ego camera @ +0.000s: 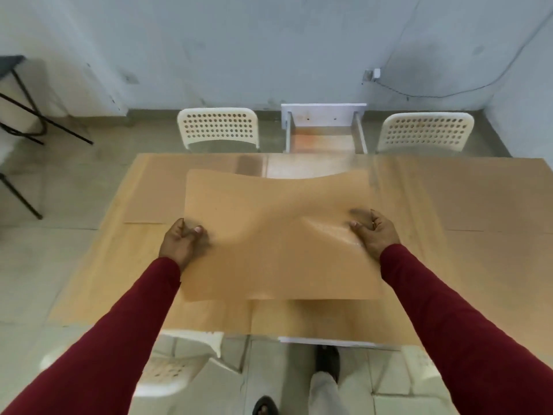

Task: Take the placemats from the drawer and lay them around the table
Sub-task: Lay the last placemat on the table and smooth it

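Nearest the lens: 2 dark red sleeves reaching forward over a foot and trouser leg at 6 o'clock on the tiled floor. Left hand clenched on the left edge of a tan placemat, thumb on top, fingers hidden beneath. Right hand likewise pinching the right edge, thumb pressed into the sheet and raising a shiny ripple beside it. Placemat held just above the middle of the surface, near edge lifted enough to cast a shadow, far edge sagging in a wave toward 12 o'clock. Hard to separate other mats from the surface, since both share 1 tan colour; faint rectangular outlines at 9 and 3 o'clock may be mats already laid, cannot tell for sure. Open drawer at 12 o'clock beyond the far edge, between 2 white perforated chairs; contents blurred, only an orange tint visible.

Judging by the droop and buckle: light, thin, floppy, slightly glossy, probably a bit slick. Best gripped as now, at the 2 short edges near the middle, kept taut to stop the centre folding. Likely step: lowering it flat at the near place. Main risk: a crease or skewed landing if 1 side drops first.
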